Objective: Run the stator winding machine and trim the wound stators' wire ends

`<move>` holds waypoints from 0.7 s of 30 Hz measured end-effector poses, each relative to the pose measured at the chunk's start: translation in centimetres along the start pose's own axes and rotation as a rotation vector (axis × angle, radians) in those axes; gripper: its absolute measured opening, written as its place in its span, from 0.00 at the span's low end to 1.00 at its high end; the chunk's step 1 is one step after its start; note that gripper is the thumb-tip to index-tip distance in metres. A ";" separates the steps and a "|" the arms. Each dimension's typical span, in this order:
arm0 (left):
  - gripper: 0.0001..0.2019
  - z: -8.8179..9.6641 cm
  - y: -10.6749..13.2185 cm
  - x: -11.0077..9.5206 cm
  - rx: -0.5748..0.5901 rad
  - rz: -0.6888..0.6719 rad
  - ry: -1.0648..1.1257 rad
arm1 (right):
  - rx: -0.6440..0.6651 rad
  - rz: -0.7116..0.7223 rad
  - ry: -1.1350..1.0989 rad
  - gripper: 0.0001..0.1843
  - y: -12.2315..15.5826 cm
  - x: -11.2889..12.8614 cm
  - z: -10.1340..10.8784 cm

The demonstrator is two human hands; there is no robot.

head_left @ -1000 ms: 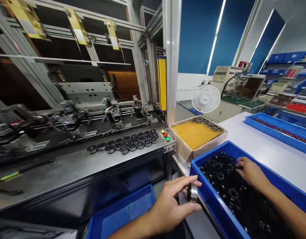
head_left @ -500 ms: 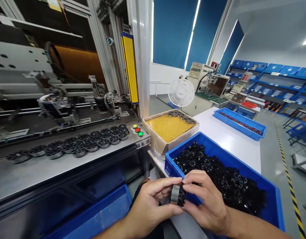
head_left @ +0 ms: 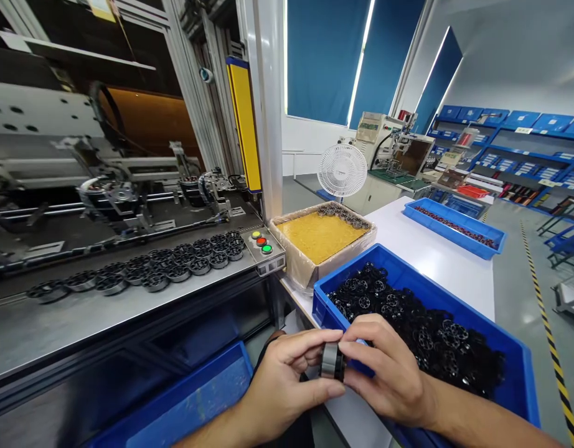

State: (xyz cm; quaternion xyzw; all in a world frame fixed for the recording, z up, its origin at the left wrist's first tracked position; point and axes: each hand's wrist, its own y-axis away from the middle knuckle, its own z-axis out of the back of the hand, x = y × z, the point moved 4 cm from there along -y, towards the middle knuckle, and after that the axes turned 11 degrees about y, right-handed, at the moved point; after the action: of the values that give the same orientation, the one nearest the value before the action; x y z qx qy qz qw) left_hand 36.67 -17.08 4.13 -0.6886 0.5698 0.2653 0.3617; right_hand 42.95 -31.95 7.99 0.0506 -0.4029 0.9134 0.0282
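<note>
My left hand grips a short metal ring with black plastic at its side, thumb below and fingers above. On the ring's right side, my right hand has its fingertips closed on the black part, whose outline is mostly covered by the fingers. Both hands are held in front of a blue bin heaped with black plastic parts. Similar ring parts stand in rows on the metal bench to the left.
A plastic-lined carton with a yellow sheet and ring parts stands behind the bin. Button box, machine post and white fan are nearby. A blue tray of small reddish parts sits farther back; another blue bin lies below the bench.
The black part now sits closer against the metal ring between my fingers, with less of it showing. The view has shifted slightly; both hands keep their hold.
</note>
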 end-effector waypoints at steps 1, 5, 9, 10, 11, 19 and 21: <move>0.25 0.0 0.0 0.1 0.001 0.009 0.001 | -0.007 0.012 0.013 0.21 0.0 0.0 0.0; 0.25 0.1 0.3 0.4 0.005 0.052 0.020 | -0.019 0.059 0.043 0.19 0.0 0.1 0.2; 0.25 0.3 0.6 0.6 0.005 0.111 0.032 | 0.011 0.116 0.129 0.17 -0.4 0.1 0.6; 0.25 0.4 0.6 0.7 0.005 0.130 0.033 | 0.016 0.133 0.162 0.17 -0.5 0.2 0.7; 0.25 0.5 0.6 0.8 0.004 0.150 0.037 | 0.018 0.153 0.191 0.16 -0.6 0.2 0.8; 0.25 0.5 0.7 1.7 0.016 0.218 0.002 | -0.017 0.138 0.167 0.15 -0.2 0.8 0.2; 0.25 0.5 1.0 1.5 0.054 0.161 -0.074 | -0.029 0.108 0.132 0.17 -0.2 0.6 0.0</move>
State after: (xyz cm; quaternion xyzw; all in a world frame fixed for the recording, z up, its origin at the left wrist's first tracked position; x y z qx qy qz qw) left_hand 36.02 -17.69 2.43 -0.6203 0.6164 0.3035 0.3784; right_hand 42.38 -31.81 8.25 -0.0321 -0.4153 0.9091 0.0060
